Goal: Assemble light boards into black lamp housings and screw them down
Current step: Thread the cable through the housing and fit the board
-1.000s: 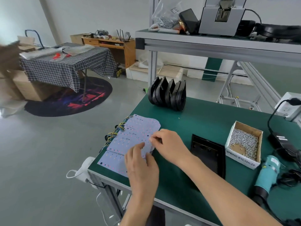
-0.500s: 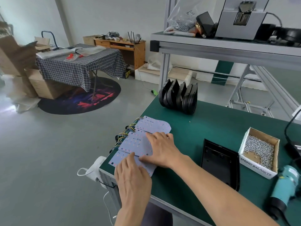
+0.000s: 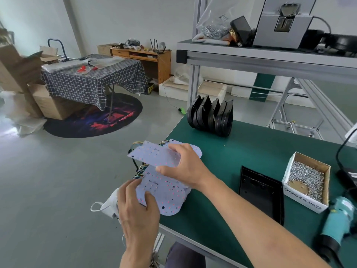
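Note:
A pile of white light boards (image 3: 166, 192) with coloured wires lies at the left edge of the green bench (image 3: 251, 151). My right hand (image 3: 185, 167) grips one light board (image 3: 152, 154) and holds it lifted and tilted above the pile. My left hand (image 3: 135, 209) rests on the near end of the pile, thumb on the top board. One black lamp housing (image 3: 260, 192) lies flat to the right of my right forearm. Several more black housings (image 3: 210, 116) stand on edge at the back of the bench.
A cardboard box of screws (image 3: 307, 178) sits right of the flat housing. A teal electric screwdriver (image 3: 336, 223) lies at the near right with black cables behind it. A metal shelf (image 3: 270, 55) hangs over the bench. A white face mask (image 3: 106, 206) dangles off the left edge.
My right hand has picked one board off the pile and raised it toward the back left. My left hand has shifted up onto the pile's near end.

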Motion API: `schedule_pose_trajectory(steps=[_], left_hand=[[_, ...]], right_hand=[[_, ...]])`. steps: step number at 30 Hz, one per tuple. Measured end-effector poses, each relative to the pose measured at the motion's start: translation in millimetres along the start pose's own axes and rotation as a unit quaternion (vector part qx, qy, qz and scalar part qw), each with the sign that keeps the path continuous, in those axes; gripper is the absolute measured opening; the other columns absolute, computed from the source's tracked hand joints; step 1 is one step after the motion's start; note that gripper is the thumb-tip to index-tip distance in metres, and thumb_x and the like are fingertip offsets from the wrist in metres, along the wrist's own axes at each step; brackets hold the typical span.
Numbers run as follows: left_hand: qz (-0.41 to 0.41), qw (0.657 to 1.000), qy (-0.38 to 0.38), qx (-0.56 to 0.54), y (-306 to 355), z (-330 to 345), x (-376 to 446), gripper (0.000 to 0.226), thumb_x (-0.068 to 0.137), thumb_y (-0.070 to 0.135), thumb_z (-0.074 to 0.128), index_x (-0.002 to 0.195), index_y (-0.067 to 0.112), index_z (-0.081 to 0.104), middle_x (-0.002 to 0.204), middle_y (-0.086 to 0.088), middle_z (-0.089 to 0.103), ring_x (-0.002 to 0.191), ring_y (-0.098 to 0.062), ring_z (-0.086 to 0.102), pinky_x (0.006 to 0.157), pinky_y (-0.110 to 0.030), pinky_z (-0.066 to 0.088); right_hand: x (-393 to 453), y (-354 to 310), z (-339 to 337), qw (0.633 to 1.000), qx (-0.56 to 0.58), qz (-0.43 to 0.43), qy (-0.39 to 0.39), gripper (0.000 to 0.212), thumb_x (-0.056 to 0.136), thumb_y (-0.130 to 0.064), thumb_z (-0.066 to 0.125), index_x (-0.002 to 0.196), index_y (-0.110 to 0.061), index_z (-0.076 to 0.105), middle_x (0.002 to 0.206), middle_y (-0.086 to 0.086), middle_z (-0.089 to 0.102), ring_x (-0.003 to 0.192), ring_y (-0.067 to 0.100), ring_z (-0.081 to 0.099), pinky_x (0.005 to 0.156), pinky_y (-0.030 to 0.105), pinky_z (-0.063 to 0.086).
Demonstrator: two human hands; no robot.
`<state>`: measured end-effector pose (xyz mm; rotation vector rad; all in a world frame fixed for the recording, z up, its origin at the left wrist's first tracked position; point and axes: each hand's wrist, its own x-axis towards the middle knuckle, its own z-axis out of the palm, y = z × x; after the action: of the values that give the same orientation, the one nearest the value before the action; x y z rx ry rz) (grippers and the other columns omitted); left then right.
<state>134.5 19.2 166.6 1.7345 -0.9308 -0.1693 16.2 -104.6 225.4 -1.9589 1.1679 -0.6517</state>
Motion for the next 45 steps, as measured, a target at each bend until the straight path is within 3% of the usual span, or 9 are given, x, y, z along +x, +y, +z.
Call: schedule_pose_trajectory(steps=[4,12,15,20,28,31,37,42,45], left_hand=[[-0.035,0.998,0.043,0.000,0.9,-8.8,28.0,0.036,0.093,0.011,0.063,0.128,0.014,0.058,0.127,0.006,0.051,0.100,-0.024,0.068,0.089,-0.048,0.052],[-0.009,0.993,0.022,0.114,7.5,-8.2,74.9,0.079,0.089,0.044,0.073,0.154,0.024,0.032,0.147,-0.005,0.046,0.075,0.003,0.049,0.119,-0.051,0.023],[-0.012,0.991,0.002,0.131,8.7,-5.0,89.0,0.076,0.094,0.044,0.068,0.157,0.024,0.030,0.150,-0.012,0.044,0.100,-0.022,0.058,0.112,-0.055,0.031],[-0.022,0.987,-0.009,0.156,-1.9,-5.4,114.6,0.035,0.105,0.031,0.052,0.096,0.002,0.069,0.099,-0.027,0.068,0.088,-0.045,0.058,0.083,-0.049,0.044],[0.072,0.991,0.030,0.108,31.8,-22.4,121.4,0.042,0.109,0.038,0.045,0.085,0.008,0.062,0.079,-0.017,0.071,0.077,-0.044,0.060,0.070,-0.043,0.040],[0.115,0.990,0.017,0.077,66.6,-16.5,114.6,0.046,0.108,0.040,0.045,0.077,0.008,0.056,0.070,-0.009,0.067,0.069,-0.040,0.057,0.065,-0.041,0.038],[0.151,0.983,-0.100,-0.022,135.6,26.7,72.2,0.046,0.108,0.036,0.048,0.082,0.001,0.063,0.066,-0.006,0.066,0.071,-0.033,0.061,0.069,-0.043,0.041],[0.097,0.957,-0.233,-0.145,160.3,62.5,21.6,0.040,0.109,0.040,0.045,0.082,0.022,0.066,0.062,0.007,0.066,0.047,-0.003,0.049,0.047,-0.018,0.039],[0.073,0.943,-0.277,-0.172,165.3,79.0,0.7,0.040,0.109,0.039,0.044,0.081,0.021,0.065,0.057,0.007,0.062,0.043,-0.001,0.044,0.044,-0.014,0.033]], right_hand=[[-10.3,-30.7,-19.0,0.989,0.139,-0.034,0.036,0.092,0.061,-0.067,0.078,0.143,-0.030,0.056,0.139,-0.013,0.054,0.129,-0.004,0.053,0.109,0.025,0.044],[-62.1,-95.2,-88.7,0.894,0.397,-0.188,0.088,0.082,0.063,-0.045,0.094,0.132,-0.013,0.062,0.115,-0.002,0.068,0.105,0.015,0.063,0.089,0.022,0.050],[-83.9,-106.0,-118.9,0.852,0.454,-0.237,0.105,0.082,0.063,-0.055,0.093,0.126,-0.012,0.064,0.116,0.008,0.062,0.104,0.019,0.060,0.091,0.025,0.045],[-119.7,-91.7,-156.1,0.817,0.491,-0.271,0.137,0.061,0.069,-0.052,0.089,0.118,-0.019,0.075,0.118,0.005,0.065,0.111,0.022,0.057,0.098,0.031,0.041],[-159.8,-20.8,-180.7,0.867,0.357,-0.145,0.316,0.072,0.080,-0.041,0.076,0.138,-0.004,0.057,0.115,0.000,0.064,0.108,0.018,0.062,0.104,0.034,0.044],[-171.1,7.7,-173.8,0.894,0.280,-0.087,0.338,0.073,0.075,-0.054,0.081,0.137,-0.021,0.065,0.116,-0.008,0.071,0.117,0.019,0.066,0.108,0.039,0.046],[-173.3,48.6,-152.4,0.874,0.263,0.013,0.407,0.104,0.069,-0.057,0.078,0.160,-0.028,0.036,0.103,-0.018,0.068,0.094,0.021,0.065,0.067,0.019,0.056],[-173.0,66.5,-131.0,0.895,0.205,0.084,0.388,0.122,0.060,-0.070,0.076,0.163,-0.026,0.029,0.110,-0.024,0.065,0.098,-0.002,0.066,0.070,0.015,0.056],[-176.9,78.4,-120.5,0.905,0.111,0.153,0.381,0.118,0.058,-0.077,0.072,0.158,-0.029,0.034,0.126,-0.010,0.054,0.115,0.009,0.058,0.090,0.033,0.056]])
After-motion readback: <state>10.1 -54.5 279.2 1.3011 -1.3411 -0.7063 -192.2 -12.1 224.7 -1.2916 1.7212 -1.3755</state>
